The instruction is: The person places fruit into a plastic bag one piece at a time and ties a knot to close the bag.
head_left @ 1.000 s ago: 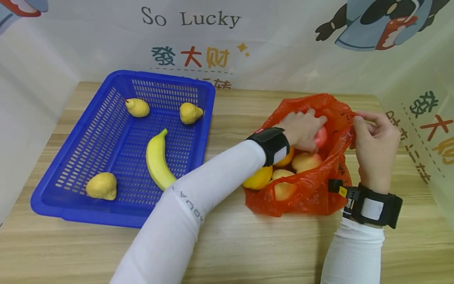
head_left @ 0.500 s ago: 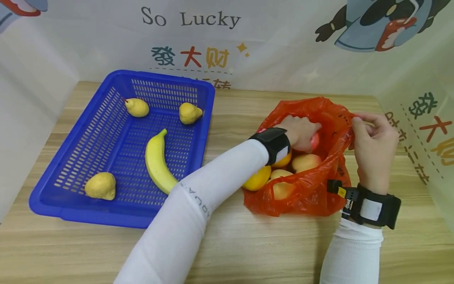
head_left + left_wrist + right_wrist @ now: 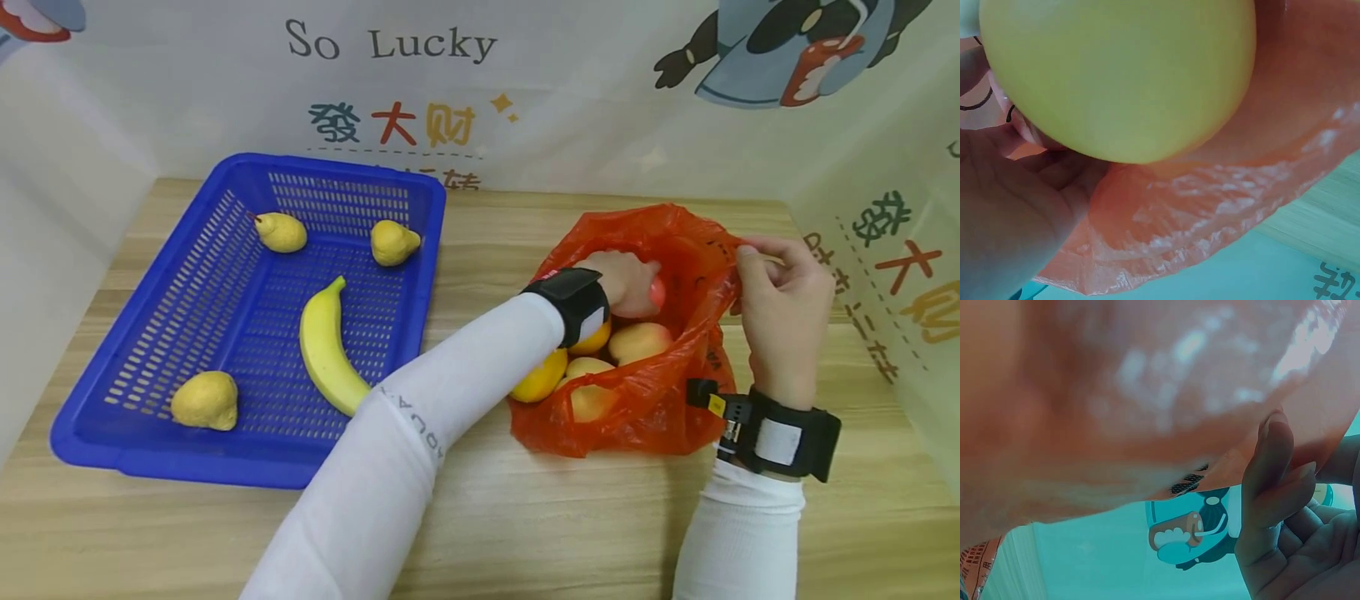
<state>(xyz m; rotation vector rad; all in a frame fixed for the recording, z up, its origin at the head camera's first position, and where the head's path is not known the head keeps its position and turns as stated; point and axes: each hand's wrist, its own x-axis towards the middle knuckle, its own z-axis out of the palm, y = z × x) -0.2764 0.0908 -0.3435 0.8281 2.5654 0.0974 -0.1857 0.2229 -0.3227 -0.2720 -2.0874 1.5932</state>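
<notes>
My left hand (image 3: 630,283) reaches down into a red plastic bag (image 3: 615,425), its fingers curled about a round pinkish-red fruit (image 3: 657,293) that is mostly hidden. Close to the left wrist camera bulges a yellow fruit (image 3: 1122,75), with the left palm (image 3: 1010,212) below it. At the bag's right rim, my right hand (image 3: 787,308) pinches the plastic between thumb and fingers, also seen in the right wrist view (image 3: 1272,469). Inside the bag lie a yellow fruit (image 3: 542,377), an orange fruit (image 3: 595,337) and several pale yellowish fruits, one with a red blush (image 3: 639,343).
A blue slotted basket (image 3: 97,454) stands on the left of the wooden table (image 3: 525,533). It holds a banana (image 3: 326,346) and three pears, one of them at the near left (image 3: 206,400). A printed cloth (image 3: 562,150) closes off the back and sides.
My left hand has sunk deeper into the bag and its fingers have curled about the pinkish-red fruit, covering more of it. My right hand keeps its pinch on the rim. The head view has shifted slightly.
</notes>
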